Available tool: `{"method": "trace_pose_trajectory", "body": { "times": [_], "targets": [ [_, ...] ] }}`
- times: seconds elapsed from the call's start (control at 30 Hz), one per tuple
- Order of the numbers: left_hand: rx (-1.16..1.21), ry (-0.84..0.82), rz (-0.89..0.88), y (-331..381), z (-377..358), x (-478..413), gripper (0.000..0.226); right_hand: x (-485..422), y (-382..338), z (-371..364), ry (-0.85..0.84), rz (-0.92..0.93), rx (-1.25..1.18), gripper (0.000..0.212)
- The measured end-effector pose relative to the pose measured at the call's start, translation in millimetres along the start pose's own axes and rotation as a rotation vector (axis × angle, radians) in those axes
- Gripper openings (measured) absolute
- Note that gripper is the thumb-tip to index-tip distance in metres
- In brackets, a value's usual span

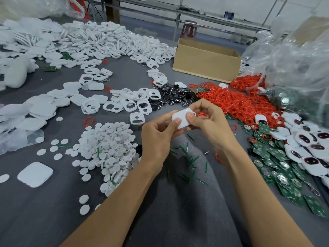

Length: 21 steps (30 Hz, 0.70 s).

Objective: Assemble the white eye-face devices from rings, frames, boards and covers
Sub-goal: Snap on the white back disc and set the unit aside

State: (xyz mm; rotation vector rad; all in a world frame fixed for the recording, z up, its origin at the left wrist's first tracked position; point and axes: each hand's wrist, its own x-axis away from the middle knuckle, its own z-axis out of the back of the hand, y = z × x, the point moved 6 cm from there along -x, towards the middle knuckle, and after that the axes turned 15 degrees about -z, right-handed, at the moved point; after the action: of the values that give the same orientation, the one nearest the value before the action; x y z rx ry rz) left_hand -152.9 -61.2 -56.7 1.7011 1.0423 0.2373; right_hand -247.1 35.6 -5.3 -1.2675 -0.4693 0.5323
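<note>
Two hands are working on one white device (181,118), held in the middle of the scene just above the grey surface (44,211). Your left hand (156,134) is pinching its near-left edge between thumb and fingertips, and your right hand (206,122) is curling round its right side, thumb pressing on the smooth white back. So both grips are closed on the device, and neither is spread. A red ring (202,114) is showing at your right fingers, touching the device's far-right corner. I cannot tell whether it is sitting in its groove or is only caught under a finger. That, I judge, is where the risk is lying: if you are squeezing the halves together with the ring half out, it is likely getting nipped in the seam, leaving the back tilted rather than flush. The shell is looking glossy, so an edge-only pinch may be letting it slip down among the white discs (110,145) at near left or the green slivers (188,161) just below your hands. The red ring heap (236,102) and green boards (277,168) are lying close beside your right forearm, so a wide swing may be scattering them into the finished devices (306,139).
</note>
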Motion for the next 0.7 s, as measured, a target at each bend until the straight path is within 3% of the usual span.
{"method": "trace_pose_trajectory", "body": {
  "times": [0.13, 0.33, 0.43, 0.5, 0.7],
  "targets": [
    [-0.174, -0.028, -0.150, 8.2, 2.7, -2.5, 0.027, 2.8, -5.7, -0.5, -0.058, 0.089, 0.197, 0.010],
    [-0.227, -0.015, -0.197, 9.0, 4.0, -3.7, 0.025, 4.8, -8.5, -4.9, -0.022, 0.118, 0.167, 0.006],
    [-0.187, -0.011, -0.162, 6.6, 6.1, -5.4, 0.025, 3.6, -3.4, -6.7, 0.003, 0.061, 0.119, 0.013],
    [-0.167, -0.034, -0.105, 2.6, 5.5, -5.2, 0.023, 1.4, 1.7, -5.1, 0.023, -0.007, 0.060, 0.005],
    [-0.267, -0.211, -0.031, -7.3, -0.1, -4.5, 0.016, -4.1, 18.1, -3.4, 0.009, -0.197, 0.001, 0.014]
  ]
}}
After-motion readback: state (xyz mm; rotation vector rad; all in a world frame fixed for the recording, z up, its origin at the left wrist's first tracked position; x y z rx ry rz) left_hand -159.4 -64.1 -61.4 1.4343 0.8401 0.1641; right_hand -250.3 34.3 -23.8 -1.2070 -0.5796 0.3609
